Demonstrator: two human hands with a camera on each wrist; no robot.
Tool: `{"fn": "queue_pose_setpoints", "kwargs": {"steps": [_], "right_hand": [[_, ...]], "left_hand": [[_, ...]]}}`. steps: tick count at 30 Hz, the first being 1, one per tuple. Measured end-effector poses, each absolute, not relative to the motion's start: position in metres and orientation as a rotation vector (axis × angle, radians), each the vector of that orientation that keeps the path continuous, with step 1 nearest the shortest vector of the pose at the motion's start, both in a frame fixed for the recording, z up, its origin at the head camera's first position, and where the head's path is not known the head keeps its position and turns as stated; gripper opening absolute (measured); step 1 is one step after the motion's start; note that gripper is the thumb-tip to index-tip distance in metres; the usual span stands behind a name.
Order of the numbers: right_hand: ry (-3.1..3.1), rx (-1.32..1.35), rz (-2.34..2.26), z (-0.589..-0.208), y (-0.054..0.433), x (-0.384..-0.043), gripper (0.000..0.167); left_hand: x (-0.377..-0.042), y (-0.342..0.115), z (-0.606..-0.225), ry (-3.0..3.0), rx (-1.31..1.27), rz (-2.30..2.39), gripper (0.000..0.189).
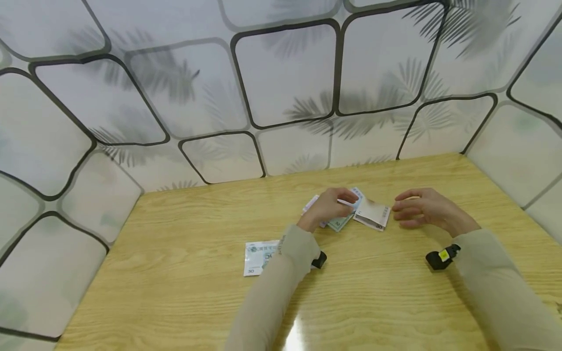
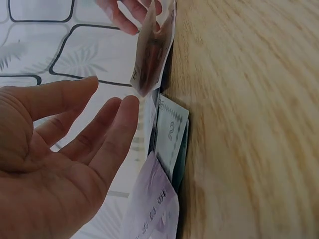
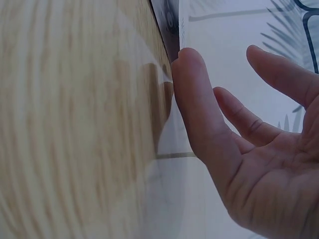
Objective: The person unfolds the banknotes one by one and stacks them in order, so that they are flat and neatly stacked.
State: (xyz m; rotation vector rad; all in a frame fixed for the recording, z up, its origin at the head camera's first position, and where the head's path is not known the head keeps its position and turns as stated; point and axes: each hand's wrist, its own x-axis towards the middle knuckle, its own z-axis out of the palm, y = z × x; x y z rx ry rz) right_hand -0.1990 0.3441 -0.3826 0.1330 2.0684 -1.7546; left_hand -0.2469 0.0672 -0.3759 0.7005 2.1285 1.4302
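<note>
My left hand (image 1: 327, 208) hovers over a small group of folded banknotes, its fingers loosely bent and holding nothing. Beneath and beside it are a green banknote (image 2: 171, 137) marked 2, a purple banknote (image 2: 153, 206) and a bluish banknote (image 1: 357, 196). A pale brown banknote (image 1: 372, 214), folded over with its layers apart, lies at the right end of this group. My right hand (image 1: 423, 210) is just right of that brown note, fingers relaxed and spread. In the right wrist view, a fingertip (image 3: 191, 57) is right at the note's edge, with the palm empty.
Nearer to me, a flat green banknote (image 1: 259, 258) marked 50 lies partly hidden behind my left sleeve (image 1: 281, 287). The wooden table (image 1: 184, 292) meets a patterned cloth wall (image 1: 285, 78) at the back and sides. A black wrist camera (image 1: 436, 260) sits under my right cuff.
</note>
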Motion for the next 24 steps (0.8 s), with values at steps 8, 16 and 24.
{"fn": "queue_pose_setpoints", "kwargs": {"steps": [8,16,24], "right_hand": [[2.039,0.152,-1.795,-0.383,0.342,-0.200,0.051],[2.007,0.157,-1.818,-0.383,0.339,-0.201,0.049],[2.008,0.146,-1.812,-0.384,0.338,-0.204,0.052]], "left_hand": [[-0.245,0.076,-0.375,2.083,0.718,1.432,0.036],[-0.244,0.088,-0.379,2.105,0.655,1.455,0.040],[-0.244,0.101,-0.387,2.239,0.623,1.463,0.044]]}}
